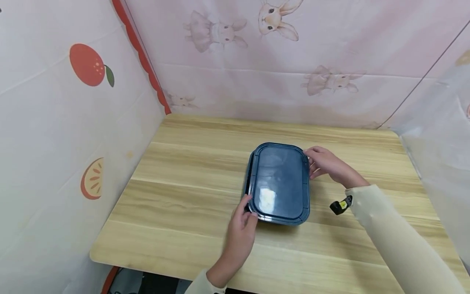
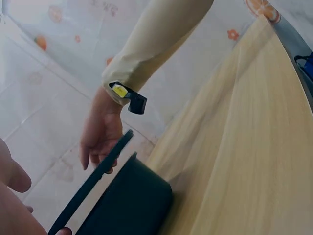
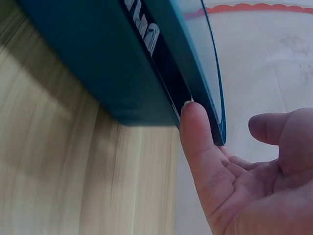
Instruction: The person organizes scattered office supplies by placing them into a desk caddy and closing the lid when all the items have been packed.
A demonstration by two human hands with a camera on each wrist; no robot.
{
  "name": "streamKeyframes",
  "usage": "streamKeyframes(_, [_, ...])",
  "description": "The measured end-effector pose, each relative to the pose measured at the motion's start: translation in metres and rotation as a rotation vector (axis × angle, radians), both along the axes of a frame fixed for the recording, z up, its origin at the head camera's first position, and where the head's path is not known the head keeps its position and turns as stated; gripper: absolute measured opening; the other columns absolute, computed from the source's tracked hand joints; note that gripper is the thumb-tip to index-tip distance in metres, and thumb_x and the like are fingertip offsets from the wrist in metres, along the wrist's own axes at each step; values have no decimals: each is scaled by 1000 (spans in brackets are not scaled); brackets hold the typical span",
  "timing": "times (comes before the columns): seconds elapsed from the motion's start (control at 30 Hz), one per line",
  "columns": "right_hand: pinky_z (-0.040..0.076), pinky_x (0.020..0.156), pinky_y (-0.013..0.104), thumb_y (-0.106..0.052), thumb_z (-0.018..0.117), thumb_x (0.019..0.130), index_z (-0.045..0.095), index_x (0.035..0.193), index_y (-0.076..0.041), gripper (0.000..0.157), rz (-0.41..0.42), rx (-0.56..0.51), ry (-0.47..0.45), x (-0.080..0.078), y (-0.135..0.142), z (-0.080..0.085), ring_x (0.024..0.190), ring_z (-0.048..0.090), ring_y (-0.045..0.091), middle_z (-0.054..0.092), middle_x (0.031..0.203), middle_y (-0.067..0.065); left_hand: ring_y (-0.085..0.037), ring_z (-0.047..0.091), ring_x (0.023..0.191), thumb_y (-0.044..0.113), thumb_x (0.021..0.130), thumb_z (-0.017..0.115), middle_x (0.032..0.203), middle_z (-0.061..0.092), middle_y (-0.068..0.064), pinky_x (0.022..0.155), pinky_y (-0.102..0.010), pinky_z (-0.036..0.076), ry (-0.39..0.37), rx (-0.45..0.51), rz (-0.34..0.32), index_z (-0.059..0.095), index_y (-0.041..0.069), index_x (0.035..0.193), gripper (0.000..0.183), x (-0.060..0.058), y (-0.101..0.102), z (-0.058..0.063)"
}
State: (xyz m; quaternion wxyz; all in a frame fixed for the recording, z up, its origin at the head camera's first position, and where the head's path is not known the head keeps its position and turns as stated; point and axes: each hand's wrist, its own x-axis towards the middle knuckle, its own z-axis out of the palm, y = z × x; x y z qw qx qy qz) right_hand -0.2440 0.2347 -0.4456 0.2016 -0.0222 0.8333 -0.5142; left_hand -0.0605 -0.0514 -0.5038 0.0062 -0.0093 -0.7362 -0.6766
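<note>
A dark blue rectangular lid [image 1: 282, 181] with a glossy top lies over a matching plastic box [image 2: 129, 198] on the table. In the left wrist view a narrow gap runs between the lid's edge and the box rim. My left hand [image 1: 240, 237] holds the near left corner of the lid, thumb and fingers at its edge. At the far right corner my right hand [image 1: 327, 163] grips the lid's edge; one fingertip [image 3: 195, 115] reaches into the gap below it. Through that gap, small whitish items [image 3: 151, 38] show inside the box; the lid hides the rest.
The light wood table [image 1: 176, 204] extends on all sides of the box. A printed cloth with rabbits [image 1: 271, 18] hangs behind it, and a white sheet with fruit prints [image 1: 88, 65] hangs at the left. A small black wrist camera [image 1: 340, 205] sits on the right sleeve.
</note>
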Motion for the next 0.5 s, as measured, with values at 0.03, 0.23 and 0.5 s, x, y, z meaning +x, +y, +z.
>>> streamKeyframes(0.03, [61,76,49,-37,41,111,39,144,8,56,-1,-1,2,-1,-3,-1,76,63,24,50,100,16,-18,61,98,10,103,55,156,40,-12,77,-26,53,3,-9,9,45,16,154,52,0,-2,-1])
streamKeyframes(0.23, [62,72,43,-35,40,111,42,142,8,53,-6,-21,11,-6,-15,-7,75,62,22,51,99,15,-32,52,130,8,101,56,166,28,-13,101,-43,49,-1,-57,36,48,17,152,52,0,-8,-5])
streamKeyframes(0.5, [61,71,44,-34,40,111,52,122,11,47,-15,-25,18,-12,-21,-13,67,63,18,58,85,10,-30,36,147,4,101,56,167,26,-12,115,-45,39,41,-72,36,54,14,146,47,0,-13,-11])
